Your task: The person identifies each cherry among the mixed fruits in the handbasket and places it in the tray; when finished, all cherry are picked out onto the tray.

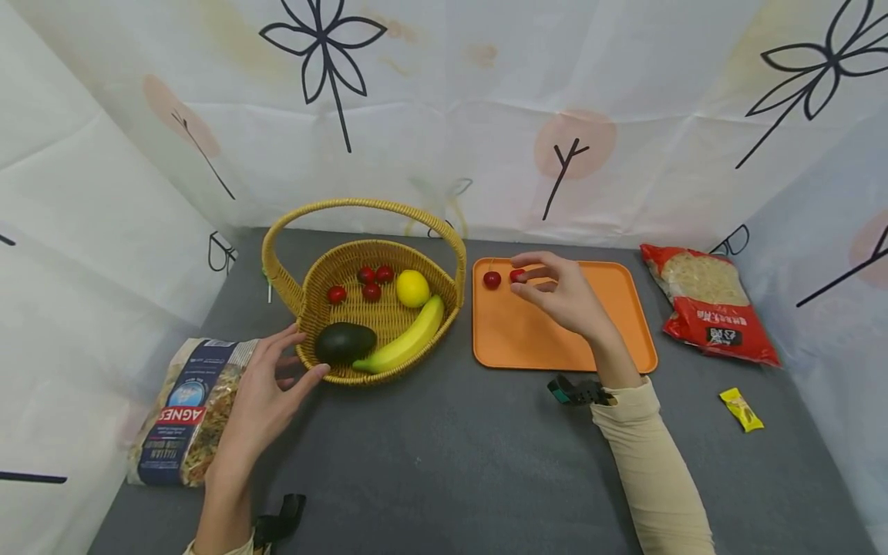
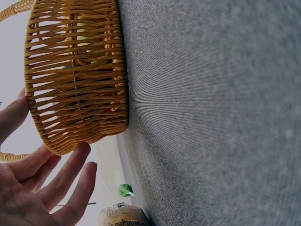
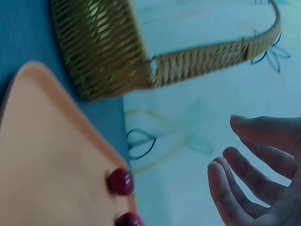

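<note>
My left hand rests at the near left side of a yellow wicker basket, thumb and fingertips touching its rim. Inside lie several red cherries, a yellow lemon, a banana and a dark green avocado. Over the orange tray hovers my right hand, with loosely bent fingers and a gap between thumb and fingertips. Two cherries lie near the tray's far left corner, one cherry in plain sight and another cherry partly behind the fingertips. The right wrist view shows both cherries apart from that hand.
A bag of pasta lies left of the basket, beside my left forearm. Right of the tray are a red food bag and a small yellow packet. A patterned cloth hangs behind the grey table. The basket's tall handle arches up.
</note>
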### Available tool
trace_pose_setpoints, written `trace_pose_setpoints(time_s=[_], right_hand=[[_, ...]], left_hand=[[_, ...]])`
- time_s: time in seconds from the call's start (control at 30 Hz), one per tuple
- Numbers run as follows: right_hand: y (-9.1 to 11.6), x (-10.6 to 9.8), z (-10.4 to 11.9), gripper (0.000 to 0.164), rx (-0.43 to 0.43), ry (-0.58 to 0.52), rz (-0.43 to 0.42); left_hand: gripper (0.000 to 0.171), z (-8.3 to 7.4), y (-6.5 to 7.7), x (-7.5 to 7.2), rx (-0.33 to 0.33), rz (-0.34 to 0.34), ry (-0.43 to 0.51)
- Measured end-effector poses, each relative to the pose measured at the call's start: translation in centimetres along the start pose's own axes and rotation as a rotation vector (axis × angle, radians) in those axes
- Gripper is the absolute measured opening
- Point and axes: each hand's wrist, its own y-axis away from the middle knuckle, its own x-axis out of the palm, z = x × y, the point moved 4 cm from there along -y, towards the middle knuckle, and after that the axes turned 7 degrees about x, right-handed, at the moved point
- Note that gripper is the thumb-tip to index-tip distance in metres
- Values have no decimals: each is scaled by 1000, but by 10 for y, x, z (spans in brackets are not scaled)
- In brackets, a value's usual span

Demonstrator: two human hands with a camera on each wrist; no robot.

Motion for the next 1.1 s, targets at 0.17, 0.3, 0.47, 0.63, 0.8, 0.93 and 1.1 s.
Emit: trace_pose_setpoints(time_s=[0.17,0.3,0.47,0.63,0.8,0.93,1.1], right_hand=[[17,4,28,36,-84,-84,6],[27,10,48,33,-168,-140,16],[36,23,69,32,-253,-191,48],[37,43,85,31,-284,-204,120],[25,71,96,30,-270,-180,217],[7,96,99,29,-248,-183,292],[-19,124,101,29,-232,-180,351]], left_hand=[[60,0,-1,0,5,-3,2],[60,0,-1,1,12,-7,1],[60,0,-2,1,17,-11,6],[59,0,-1,0,15,-11,9],[58,1,1,0,13,-13,10],[59,2,1,0,10,-11,6],[59,2,1,0,11,-8,6]])
